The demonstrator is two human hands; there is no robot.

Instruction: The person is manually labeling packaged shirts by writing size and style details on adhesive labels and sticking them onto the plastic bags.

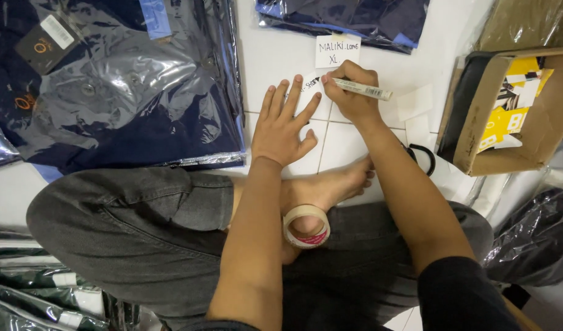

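Note:
My right hand [350, 92] grips a white marker pen [364, 90], its tip down on a small white paper slip [310, 84] on the white tiled floor. My left hand [284, 125] lies flat with fingers spread, pressing the slip's left side. Just beyond the slip lies a second white paper label [337, 50] with handwriting on it. A roll of beige tape [306, 225] is looped over my bare foot [330, 187], which rests between my crossed legs in grey trousers.
A dark navy garment in a clear plastic bag [122, 86] lies at the left, another [349, 21] at the top. A cardboard box [508, 110] with yellow and white cards stands at the right, beside blank white slips [415, 102]. More bagged items sit at bottom left and right.

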